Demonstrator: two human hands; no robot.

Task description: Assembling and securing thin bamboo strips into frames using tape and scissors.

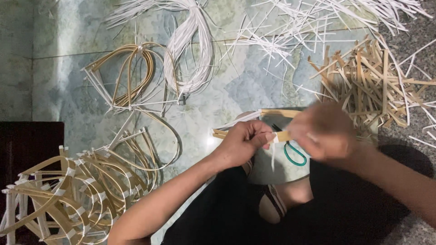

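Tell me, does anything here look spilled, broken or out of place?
Nothing looks damaged. White strips and tan offcuts lie scattered loosely on the floor. The right hand is blurred; the left hand pinches bamboo strips.

One view only: head cam, worn by the person, looks steeply down at lap and floor (pixel 254 86) in front. Close range: forearms enter from the bottom edge, left hand (pixel 243 143) and right hand (pixel 324 136) sit approx. mid-frame (right one motion-blurred). Top of frame faces away from the body, towards the strip piles. No 2nd view, so no shared area.
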